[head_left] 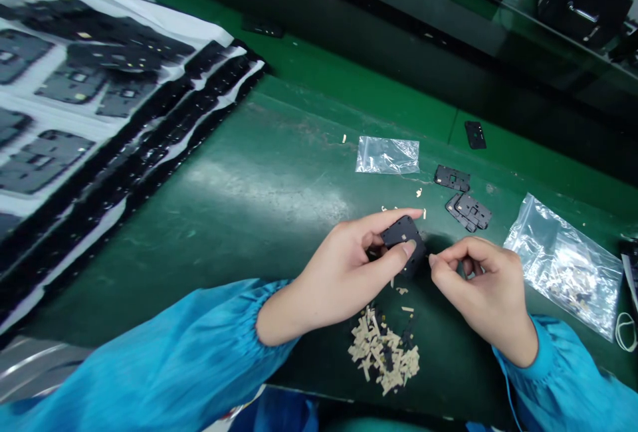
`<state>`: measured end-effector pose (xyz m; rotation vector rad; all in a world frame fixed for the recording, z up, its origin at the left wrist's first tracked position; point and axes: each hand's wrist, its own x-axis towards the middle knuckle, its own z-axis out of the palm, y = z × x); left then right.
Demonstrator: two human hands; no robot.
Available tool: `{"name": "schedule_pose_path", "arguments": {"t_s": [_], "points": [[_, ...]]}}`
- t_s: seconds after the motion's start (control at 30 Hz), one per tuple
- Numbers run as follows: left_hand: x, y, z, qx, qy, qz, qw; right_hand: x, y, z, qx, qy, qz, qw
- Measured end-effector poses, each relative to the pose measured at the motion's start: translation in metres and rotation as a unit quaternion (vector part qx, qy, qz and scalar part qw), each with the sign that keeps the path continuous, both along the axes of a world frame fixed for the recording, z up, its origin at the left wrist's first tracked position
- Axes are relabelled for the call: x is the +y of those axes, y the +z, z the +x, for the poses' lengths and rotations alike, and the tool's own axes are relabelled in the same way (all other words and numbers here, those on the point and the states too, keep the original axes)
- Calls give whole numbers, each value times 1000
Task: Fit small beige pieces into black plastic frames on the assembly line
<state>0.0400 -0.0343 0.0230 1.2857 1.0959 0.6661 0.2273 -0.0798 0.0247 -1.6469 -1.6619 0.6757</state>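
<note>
My left hand point(356, 259) grips a small black plastic plate point(405, 236), thumb on its face and fingers beneath. The plate is tilted and has small holes and a pale spot. Just right of it, my right hand point(478, 279) is closed in a pinch, thumb against forefinger. Whatever sits between those fingertips is too small to make out. Below the hands lies a heap of small beige pieces point(383, 352), with some dark bits mixed in. A few loose beige pieces are scattered around the plate.
Stacked trays of black plates point(100, 86) stand at the left. Beyond the hands lie a small clear bag point(387, 155) and several black plates point(473, 211). A larger clear bag point(568, 266) with small parts rests at the right, beside a white loop point(625, 332).
</note>
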Motion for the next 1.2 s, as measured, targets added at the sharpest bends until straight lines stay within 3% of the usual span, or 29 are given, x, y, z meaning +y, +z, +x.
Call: {"name": "schedule_pose_path", "arguments": {"t_s": [0.8,1.2], "points": [[-1,-1,0,0,0,0,1000,1,0,0,-11,15,6,1000],[-1,-2,1,-7,5,2,1000,-1,0,1,-32,28,56,998]]}}
